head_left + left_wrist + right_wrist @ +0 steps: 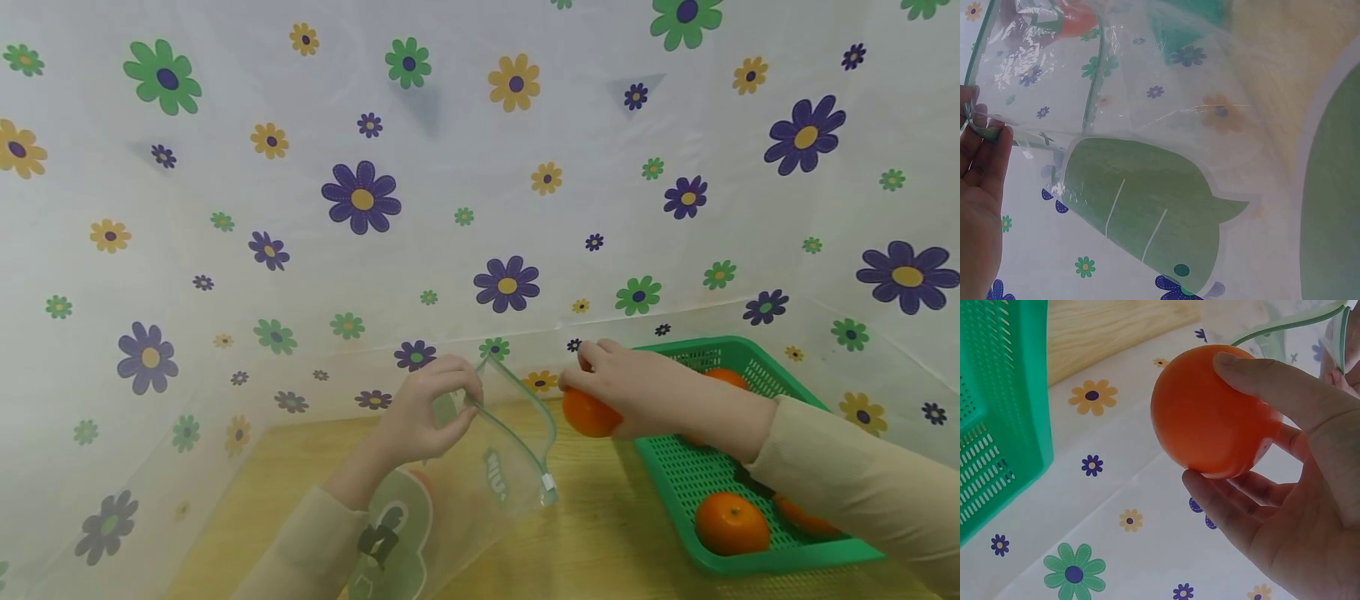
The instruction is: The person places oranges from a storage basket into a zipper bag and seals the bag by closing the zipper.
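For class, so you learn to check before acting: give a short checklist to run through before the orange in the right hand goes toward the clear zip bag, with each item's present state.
1. Right hand grips the orange firmly, thumb on top and fingers beneath: ok.
2. Left hand pinches the rim of the zip bag: ok.
3. Bag mouth open wide enough for the orange: cannot tell; the rim is parted, but its width is unclear.
4. Way between orange and bag mouth free of other things: ok.
5. Green basket rests flat on the wooden table: ok.
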The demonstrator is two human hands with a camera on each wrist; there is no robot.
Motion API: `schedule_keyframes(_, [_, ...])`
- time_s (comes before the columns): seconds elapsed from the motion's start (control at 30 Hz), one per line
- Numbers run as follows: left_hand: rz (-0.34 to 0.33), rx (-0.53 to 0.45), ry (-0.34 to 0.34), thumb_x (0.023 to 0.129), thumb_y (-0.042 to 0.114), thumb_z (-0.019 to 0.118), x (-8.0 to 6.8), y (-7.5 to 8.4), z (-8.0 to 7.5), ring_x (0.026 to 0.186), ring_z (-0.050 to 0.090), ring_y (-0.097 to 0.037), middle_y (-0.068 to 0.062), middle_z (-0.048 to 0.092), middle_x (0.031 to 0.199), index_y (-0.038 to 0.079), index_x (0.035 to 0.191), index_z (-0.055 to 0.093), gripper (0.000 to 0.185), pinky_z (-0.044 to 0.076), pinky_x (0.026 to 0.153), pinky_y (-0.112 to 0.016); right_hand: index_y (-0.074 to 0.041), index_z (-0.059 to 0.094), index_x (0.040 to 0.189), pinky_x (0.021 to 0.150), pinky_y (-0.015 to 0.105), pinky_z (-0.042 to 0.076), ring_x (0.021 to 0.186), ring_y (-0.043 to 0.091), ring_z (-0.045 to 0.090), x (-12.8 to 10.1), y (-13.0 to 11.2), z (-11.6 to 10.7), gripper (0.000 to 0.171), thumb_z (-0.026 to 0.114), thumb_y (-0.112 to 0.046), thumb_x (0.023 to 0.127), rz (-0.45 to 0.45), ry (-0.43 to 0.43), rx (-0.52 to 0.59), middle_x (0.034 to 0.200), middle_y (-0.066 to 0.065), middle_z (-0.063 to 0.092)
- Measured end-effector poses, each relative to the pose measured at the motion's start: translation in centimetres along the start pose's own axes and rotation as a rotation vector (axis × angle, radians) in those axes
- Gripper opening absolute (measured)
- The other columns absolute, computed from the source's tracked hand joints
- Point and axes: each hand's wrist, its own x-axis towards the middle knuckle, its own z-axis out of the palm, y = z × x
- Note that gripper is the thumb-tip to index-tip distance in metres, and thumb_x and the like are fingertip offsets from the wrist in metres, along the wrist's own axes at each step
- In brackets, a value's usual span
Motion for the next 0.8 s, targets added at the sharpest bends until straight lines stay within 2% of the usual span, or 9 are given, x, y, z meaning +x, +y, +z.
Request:
schedule_keyframes(0.27, [-0.013, -0.004, -0.006, 0.083, -0.005, 0.070, 0.0, 0.0, 0.1, 0.090, 0.062, -0.017, -0.002, 0.070, 0.090, 0.011, 0.092, 0.069, 0.018, 0.057, 0.088, -0.029, -0.022, 0.060, 0.128, 0.075, 0.035, 0.065, 0.104, 0.025, 0.061, 0.6, -0.6, 0.3, 0.060, 0.094, -0.022, 0.078, -0.046, 0.056, -0.028, 0.115, 0.009, 0.058])
schedule_keyframes(0.5, [-0.015, 0.002, -0.010, 0.083, -0.004, 0.069, 0.0, 0.0, 0.0, 0.090, 0.063, -0.017, -0.002, 0.071, 0.090, 0.011, 0.091, 0.069, 0.017, 0.057, 0.088, -0.029, -0.022, 0.060, 0.130, 0.077, 0.036, 0.066, 0.107, 0.025, 0.061, 1.0, -1.1, 0.0, 0.061, 0.094, -0.022, 0.079, -0.029, 0.049, -0.010, 0.119, 0.010, 0.058])
schedule_keyframes(0.8, [-0.020, -0.001, -0.011, 0.083, -0.005, 0.069, 0.0, 0.1, 0.0, 0.091, 0.063, -0.016, -0.001, 0.070, 0.090, 0.011, 0.091, 0.069, 0.018, 0.056, 0.089, -0.030, -0.023, 0.058, 0.136, 0.081, 0.037, 0.066, 0.110, 0.026, 0.063, 1.4, -1.6, 0.1, 0.069, 0.096, -0.022, 0.078, -0.060, 0.058, -0.022, 0.123, 0.011, 0.059])
